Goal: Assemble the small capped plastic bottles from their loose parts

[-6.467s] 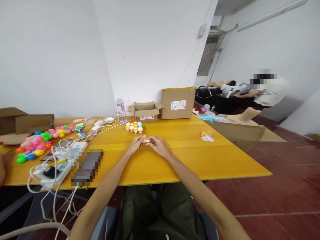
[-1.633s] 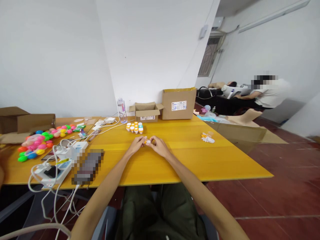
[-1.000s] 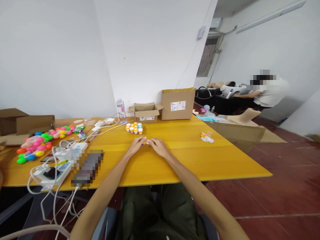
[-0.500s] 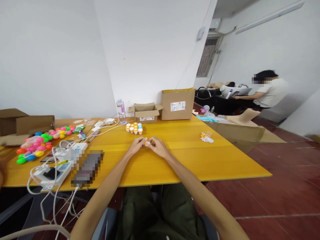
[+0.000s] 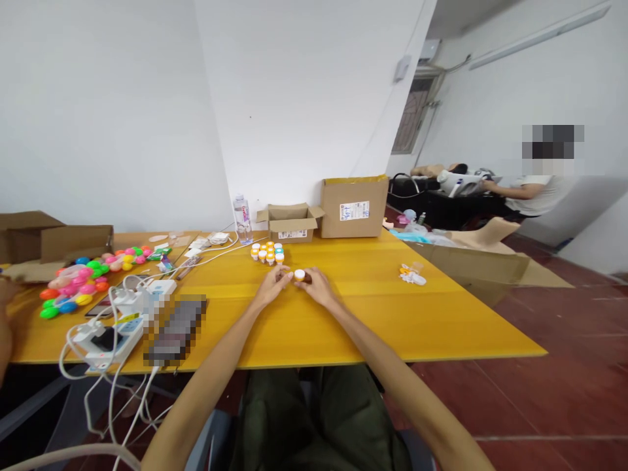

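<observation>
Both my hands meet at the middle of the yellow table (image 5: 373, 320). My right hand (image 5: 320, 288) pinches a small brown vial with a white cap (image 5: 300, 276). My left hand (image 5: 271, 286) is curled beside it, fingertips touching the vial's left side. Just beyond the hands stands a cluster of several small vials with orange, white and blue caps (image 5: 267, 252).
Coloured plastic balls (image 5: 81, 282), power strips with white cables (image 5: 115, 324) and a phone lie at left. A water bottle (image 5: 242, 219) and two cardboard boxes (image 5: 354, 207) stand at the back. Small white and orange bits (image 5: 412, 275) lie right. A person sits far right.
The vial between my fingers has turned so its white cap now shows on top. The view has shifted slightly; my hands stay together at the same spot.
</observation>
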`<action>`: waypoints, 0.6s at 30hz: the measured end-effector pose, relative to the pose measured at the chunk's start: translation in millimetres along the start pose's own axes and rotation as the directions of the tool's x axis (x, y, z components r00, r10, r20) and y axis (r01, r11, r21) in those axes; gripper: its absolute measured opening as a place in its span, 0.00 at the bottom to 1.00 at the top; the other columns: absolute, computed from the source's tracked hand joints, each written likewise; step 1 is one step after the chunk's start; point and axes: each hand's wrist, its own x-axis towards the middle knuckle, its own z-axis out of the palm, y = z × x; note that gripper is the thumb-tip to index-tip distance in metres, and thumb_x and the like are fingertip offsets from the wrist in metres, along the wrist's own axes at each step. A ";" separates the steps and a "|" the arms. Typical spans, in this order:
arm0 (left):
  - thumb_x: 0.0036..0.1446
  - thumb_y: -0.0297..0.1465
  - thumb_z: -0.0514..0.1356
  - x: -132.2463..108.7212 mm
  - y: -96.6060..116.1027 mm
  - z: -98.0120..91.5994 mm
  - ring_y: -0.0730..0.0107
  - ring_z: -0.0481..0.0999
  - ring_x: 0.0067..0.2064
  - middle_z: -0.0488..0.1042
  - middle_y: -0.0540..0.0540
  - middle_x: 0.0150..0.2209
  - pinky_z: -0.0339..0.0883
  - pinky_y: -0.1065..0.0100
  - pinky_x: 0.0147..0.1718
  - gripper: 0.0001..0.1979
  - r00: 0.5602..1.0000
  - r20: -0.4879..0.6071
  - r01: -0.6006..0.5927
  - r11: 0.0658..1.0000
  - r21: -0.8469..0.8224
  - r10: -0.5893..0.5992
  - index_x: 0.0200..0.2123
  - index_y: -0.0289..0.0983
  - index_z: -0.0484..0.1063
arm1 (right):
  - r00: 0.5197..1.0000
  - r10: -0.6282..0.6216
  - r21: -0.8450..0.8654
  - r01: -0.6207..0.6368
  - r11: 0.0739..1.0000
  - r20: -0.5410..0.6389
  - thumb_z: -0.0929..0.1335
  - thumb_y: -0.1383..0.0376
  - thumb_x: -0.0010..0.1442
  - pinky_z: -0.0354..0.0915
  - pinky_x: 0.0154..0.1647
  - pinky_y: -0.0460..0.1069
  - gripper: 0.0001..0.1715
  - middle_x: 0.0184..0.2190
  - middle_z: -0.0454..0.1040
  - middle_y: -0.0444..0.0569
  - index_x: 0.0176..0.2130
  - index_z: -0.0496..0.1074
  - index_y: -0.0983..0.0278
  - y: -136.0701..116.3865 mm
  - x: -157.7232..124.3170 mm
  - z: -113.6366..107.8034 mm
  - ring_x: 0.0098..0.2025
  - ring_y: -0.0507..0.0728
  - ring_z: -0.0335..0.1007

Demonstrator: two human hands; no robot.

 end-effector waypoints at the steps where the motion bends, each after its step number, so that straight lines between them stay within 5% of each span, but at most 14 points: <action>1: 0.53 0.43 0.63 0.7 -1.0 -0.4 0.73 0.69 0.25 0.70 0.53 0.25 0.66 0.70 0.28 0.18 1.000 -0.012 -0.002 1.000 0.010 0.002 0.40 0.36 0.72 | 0.999 0.034 -0.032 -0.034 0.999 -0.001 0.72 0.61 0.52 0.65 0.37 0.49 0.07 0.33 0.75 0.46 0.32 0.73 0.60 1.9 5.6 0.4 0.36 0.56 0.71; 9: 0.53 0.35 0.62 0.9 -6.0 -2.4 0.69 0.74 0.30 0.76 0.49 0.28 0.69 0.68 0.31 0.08 0.998 -0.049 -0.028 0.992 0.121 0.034 0.33 0.37 0.75 | 0.975 0.220 -0.089 -0.222 0.971 -0.034 0.73 0.62 0.52 0.66 0.38 0.51 0.07 0.34 0.79 0.47 0.31 0.72 0.59 -7.5 53.7 12.4 0.39 0.60 0.75; 14: 0.53 0.30 0.60 2.9 -4.6 -5.5 0.66 0.76 0.32 0.77 0.49 0.27 0.71 0.65 0.36 0.04 0.989 -0.144 -0.002 0.975 0.220 0.034 0.29 0.37 0.75 | 0.980 0.190 -0.018 -0.191 0.981 -0.056 0.71 0.67 0.55 0.68 0.45 0.51 0.17 0.40 0.79 0.47 0.45 0.71 0.59 -8.4 61.3 23.9 0.43 0.56 0.76; 18: 0.53 0.27 0.58 2.7 -2.0 -7.0 0.65 0.76 0.34 0.78 0.48 0.28 0.71 0.64 0.39 0.05 0.980 -0.191 0.009 0.944 0.330 0.058 0.28 0.38 0.74 | 0.995 0.042 -0.133 -0.053 0.990 -0.087 0.69 0.64 0.57 0.66 0.52 0.54 0.22 0.50 0.75 0.50 0.52 0.67 0.58 15.1 32.7 10.0 0.50 0.58 0.72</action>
